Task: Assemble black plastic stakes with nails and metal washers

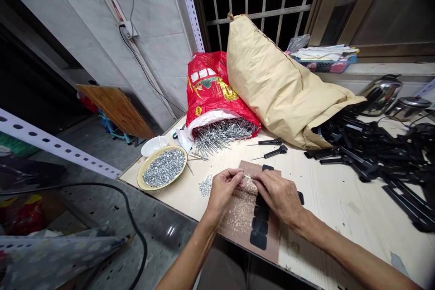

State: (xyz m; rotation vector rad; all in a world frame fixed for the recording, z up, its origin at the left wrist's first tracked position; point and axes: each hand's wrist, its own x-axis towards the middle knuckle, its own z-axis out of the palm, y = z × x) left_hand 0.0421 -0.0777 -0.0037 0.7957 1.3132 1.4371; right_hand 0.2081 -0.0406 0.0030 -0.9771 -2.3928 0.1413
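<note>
Over a brown board (pixel 234 224), my left hand (pixel 224 190) and my right hand (pixel 280 195) meet fingertip to fingertip. Both are closed in a pinch on a thin silvery metal pin (pixel 248 176) that spans the gap between them. Whether the left fingers also hold a smaller part is hidden. Tan specks cover the board beneath my hands. A column of black rounded pads (pixel 260 226) lies along the board, partly under my right hand. Left of my left hand is a small scatter of metal washers (pixel 205 186).
A yellow bowl (pixel 140 180) of small metal washers stands at the table's left edge. Behind it, a red bag (pixel 207 86) spills metal pins (pixel 217 136). Two black parts with thin pins (pixel 273 152) lie beyond the board. A paper sack (pixel 268 77) and piled black parts (pixel 367 145) occupy the right.
</note>
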